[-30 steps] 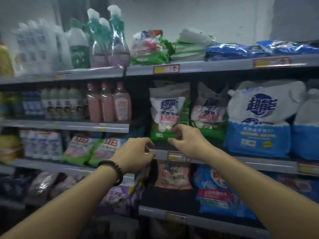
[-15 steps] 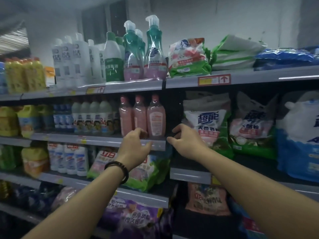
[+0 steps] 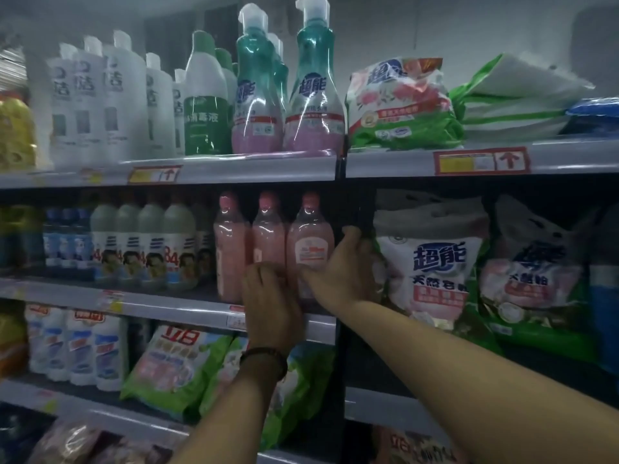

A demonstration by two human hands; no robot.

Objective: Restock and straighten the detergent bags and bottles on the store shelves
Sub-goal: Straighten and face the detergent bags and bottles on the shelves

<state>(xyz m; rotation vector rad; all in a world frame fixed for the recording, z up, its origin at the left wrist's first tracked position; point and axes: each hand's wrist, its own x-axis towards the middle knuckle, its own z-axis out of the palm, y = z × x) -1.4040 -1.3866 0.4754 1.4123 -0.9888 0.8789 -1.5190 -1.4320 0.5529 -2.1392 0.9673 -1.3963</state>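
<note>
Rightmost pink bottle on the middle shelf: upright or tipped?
Upright. The pink bottle stands with its cap pointing straight up, level with its two pink neighbours.

A: Left grip (image 3: 272, 304)?
B: Back to camera, fingers extended upward, tips blurred. Dark wristband (image 3: 264, 358). Forearm rises from bottom centre.
A: Right grip (image 3: 346, 267)?
B: Thumb up, fingers reaching left, wide span. Can't tell if it's clamping. Forearm enters from lower right. Grips just beside each other.
</note>
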